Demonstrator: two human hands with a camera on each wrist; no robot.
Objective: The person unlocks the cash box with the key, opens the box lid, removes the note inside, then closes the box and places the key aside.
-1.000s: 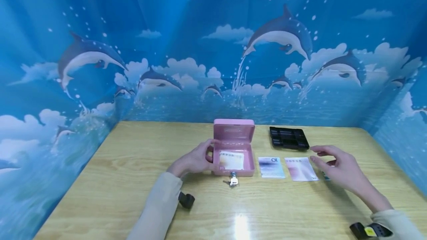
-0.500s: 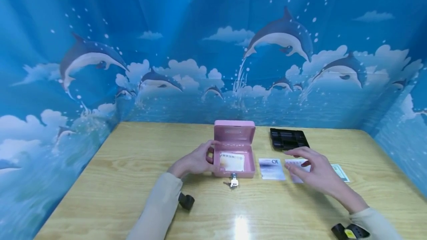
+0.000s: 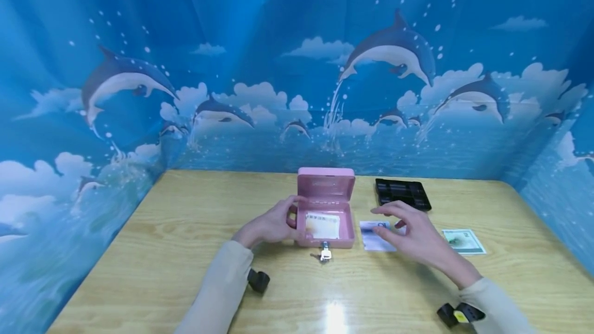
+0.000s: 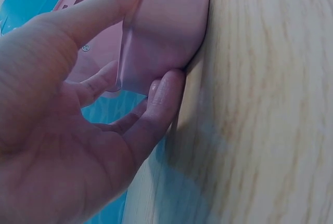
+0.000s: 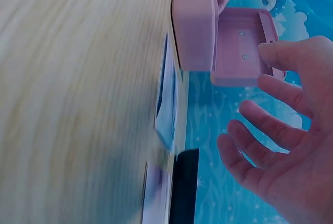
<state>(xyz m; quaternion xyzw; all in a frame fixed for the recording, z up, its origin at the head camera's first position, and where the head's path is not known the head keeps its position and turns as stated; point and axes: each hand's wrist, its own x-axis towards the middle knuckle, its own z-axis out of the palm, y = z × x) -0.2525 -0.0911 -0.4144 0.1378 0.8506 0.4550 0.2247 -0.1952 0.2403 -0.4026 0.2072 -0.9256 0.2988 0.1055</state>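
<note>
A pink metal box stands open at mid table, its lid upright and a banknote lying inside. A key sticks in its front lock. My left hand holds the box's left side, thumb over the rim; the left wrist view shows fingers pressed to the pink wall. My right hand hovers open, fingers spread, just right of the box above a blue banknote, holding nothing. It hides the pinkish note beneath it. In the right wrist view the spread hand faces the box.
A green banknote lies flat to the right of my right hand. A black coin tray sits behind the notes near the blue dolphin backdrop. The wooden table stretches bare to the left and front.
My right hand has slid left, from over the green note across the pinkish note toward the blue one, uncovering the green note. The left hand and box have not moved.
</note>
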